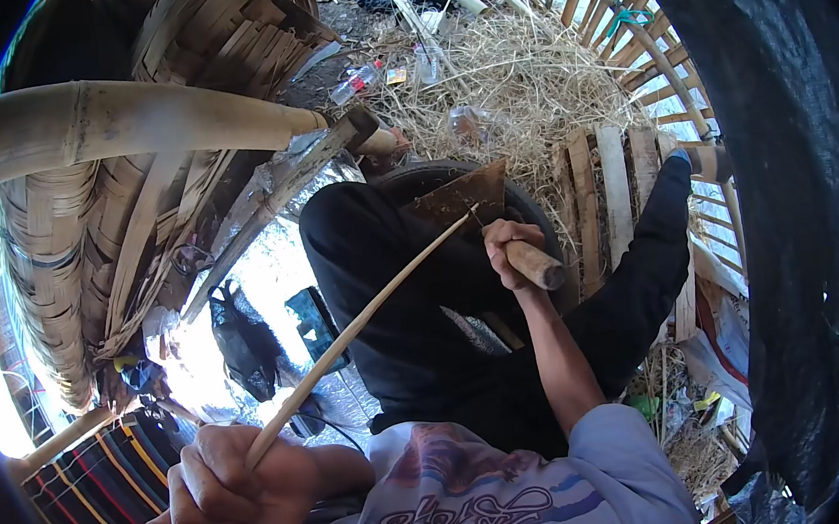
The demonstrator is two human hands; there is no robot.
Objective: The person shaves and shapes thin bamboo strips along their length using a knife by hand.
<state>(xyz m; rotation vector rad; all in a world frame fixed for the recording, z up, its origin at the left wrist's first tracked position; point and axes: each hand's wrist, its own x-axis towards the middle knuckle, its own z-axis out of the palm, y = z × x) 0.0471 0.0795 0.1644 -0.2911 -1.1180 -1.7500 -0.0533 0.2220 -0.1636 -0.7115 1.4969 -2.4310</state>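
A long pale strip of bamboo [360, 322] runs diagonally from the lower left up to the middle of the view. Near its lower end, my left hand [235, 493] is closed around it. My right hand [515, 249] grips the thick wooden handle [537, 265] of a knife, just beyond the strip's upper tip. The thin blade [477, 219] shows only in part and touches or nearly touches that tip. Behind it, a brown flat piece [459, 199] lies over a dark round rim between my legs.
A thick bamboo pole [138, 120] crosses the upper left beside woven bamboo baskets. Wooden slats [615, 195] lie under my stretched leg. Straw [533, 72] and plastic bottles [357, 83] cover the ground ahead. A black bag [244, 342] and a phone [315, 326] are at left.
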